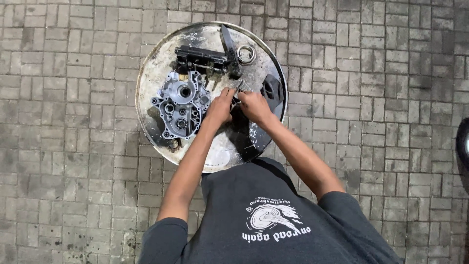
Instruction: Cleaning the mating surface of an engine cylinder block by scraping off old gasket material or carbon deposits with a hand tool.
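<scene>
A round, stained metal drum top (pixel 156 63) stands on the paving. A grey cast engine case half (pixel 181 105) with several bearing holes lies on its left part. My left hand (pixel 220 105) and my right hand (pixel 254 106) meet near the drum's middle, both closed around a small ribbed metal part (pixel 241 88) that shows just above my fingers. Most of that part is hidden by my hands. A black block-shaped engine part (pixel 201 57) lies at the far side of the drum.
A metal ring-shaped bearing part (pixel 245 54) sits at the drum's far right, with a dark strip (pixel 226 38) beside it. A black rag or cover (pixel 272 89) lies on the right rim. Grey brick paving (pixel 73 146) surrounds the drum. A dark object (pixel 463 144) shows at the right edge.
</scene>
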